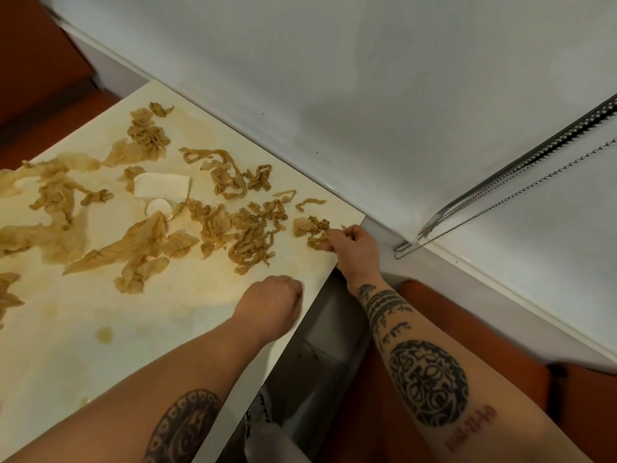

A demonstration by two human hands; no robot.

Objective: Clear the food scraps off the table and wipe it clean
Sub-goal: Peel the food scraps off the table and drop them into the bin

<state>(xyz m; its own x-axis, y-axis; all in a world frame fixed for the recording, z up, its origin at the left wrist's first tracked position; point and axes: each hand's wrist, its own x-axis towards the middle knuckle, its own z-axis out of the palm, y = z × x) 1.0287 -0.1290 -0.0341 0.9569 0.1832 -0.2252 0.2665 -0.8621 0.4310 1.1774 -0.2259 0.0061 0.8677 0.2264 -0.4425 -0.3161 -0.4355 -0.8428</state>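
Several tan, limp vegetable peelings [253,233] lie scattered over the cream table [140,329], which carries yellowish stains. A white chunk [162,186] and a round white slice [159,207] sit among them. My right hand [352,245] is at the table's right corner, its fingers pinching a clump of peelings [315,235]. My left hand [272,305] rests near the table's right edge with its fingers curled under; whether it holds anything is hidden.
A white wall [334,78] runs along the table's far side. A bead chain [507,192] hangs against a white blind at right. Orange-brown floor [467,335] shows right of the table. A white bin or bag [283,442] sits below the table edge.
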